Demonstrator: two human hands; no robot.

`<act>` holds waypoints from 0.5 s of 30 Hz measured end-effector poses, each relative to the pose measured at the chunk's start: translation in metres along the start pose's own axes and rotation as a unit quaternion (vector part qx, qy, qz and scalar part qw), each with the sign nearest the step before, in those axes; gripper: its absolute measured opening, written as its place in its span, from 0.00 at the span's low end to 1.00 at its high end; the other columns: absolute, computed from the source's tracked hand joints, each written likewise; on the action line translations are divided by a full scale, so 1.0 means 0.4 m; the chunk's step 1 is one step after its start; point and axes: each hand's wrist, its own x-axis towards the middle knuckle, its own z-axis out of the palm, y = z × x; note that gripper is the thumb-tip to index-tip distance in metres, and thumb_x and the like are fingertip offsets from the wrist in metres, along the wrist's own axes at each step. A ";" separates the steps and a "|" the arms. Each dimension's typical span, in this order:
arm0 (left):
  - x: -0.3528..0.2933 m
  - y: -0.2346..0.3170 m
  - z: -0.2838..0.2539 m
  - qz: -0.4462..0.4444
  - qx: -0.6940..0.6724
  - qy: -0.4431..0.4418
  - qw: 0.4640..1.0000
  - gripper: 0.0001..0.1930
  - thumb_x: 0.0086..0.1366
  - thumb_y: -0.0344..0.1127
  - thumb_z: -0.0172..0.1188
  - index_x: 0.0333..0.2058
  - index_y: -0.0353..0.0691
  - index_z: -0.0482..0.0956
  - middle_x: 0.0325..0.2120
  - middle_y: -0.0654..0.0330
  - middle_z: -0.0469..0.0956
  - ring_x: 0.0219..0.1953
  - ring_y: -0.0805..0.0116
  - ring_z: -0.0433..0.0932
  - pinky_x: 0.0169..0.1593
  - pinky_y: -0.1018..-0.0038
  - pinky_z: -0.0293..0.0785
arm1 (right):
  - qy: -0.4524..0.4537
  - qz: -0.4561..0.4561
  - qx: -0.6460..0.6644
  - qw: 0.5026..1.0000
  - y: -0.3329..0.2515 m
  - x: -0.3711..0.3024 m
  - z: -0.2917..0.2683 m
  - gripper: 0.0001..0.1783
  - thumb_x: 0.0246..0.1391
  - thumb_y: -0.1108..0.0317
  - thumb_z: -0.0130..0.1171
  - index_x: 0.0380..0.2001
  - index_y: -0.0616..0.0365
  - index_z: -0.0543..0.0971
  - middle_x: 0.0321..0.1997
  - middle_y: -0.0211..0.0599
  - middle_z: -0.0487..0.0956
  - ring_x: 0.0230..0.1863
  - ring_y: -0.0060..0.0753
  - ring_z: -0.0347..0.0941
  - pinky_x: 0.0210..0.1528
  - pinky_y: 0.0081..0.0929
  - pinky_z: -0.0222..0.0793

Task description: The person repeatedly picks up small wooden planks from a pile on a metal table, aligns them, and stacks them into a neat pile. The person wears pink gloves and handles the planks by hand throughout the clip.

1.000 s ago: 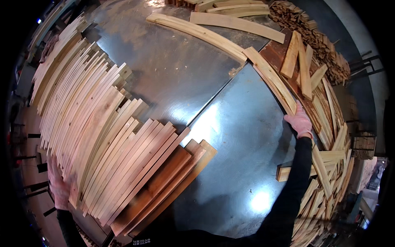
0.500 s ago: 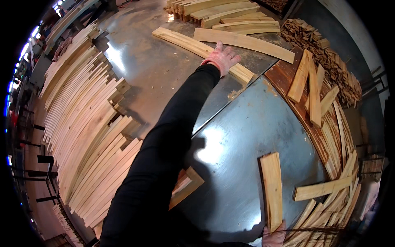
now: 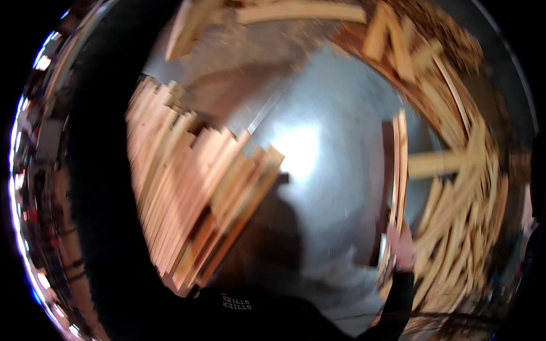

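Observation:
On the right, my right hand is closed around the lower end of a curved wooden slat, which stands edge-up over the metal table. A dark line runs along it, and blur hides whether it is one slat or two together. My left arm, in a black sleeve, crosses the left side up to the top edge; its hand lies outside the picture. Close to that arm's upper end, a wooden board slants up at the top edge. What holds it is not visible.
A row of stacked slats covers the table's left part. Another board lies at the far side. Loose slats pile up along the right, with scrap wood beyond. The metal table lies between.
My left hand has left the far board and gone out of view, its arm swinging left. My right hand has come farther into view, with its slat turned from flat to edge-up. The view has shifted.

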 end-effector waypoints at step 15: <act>-0.724 0.945 0.279 -0.481 -0.278 -0.288 0.780 0.20 0.63 0.46 0.60 0.45 0.35 0.75 0.36 0.45 0.83 0.42 0.47 0.83 0.48 0.57 0.77 | -0.097 0.051 0.347 0.931 0.181 -0.420 0.323 0.37 0.57 0.41 0.65 0.55 0.65 0.77 0.44 0.41 0.82 0.45 0.32 0.77 0.48 0.29 0.73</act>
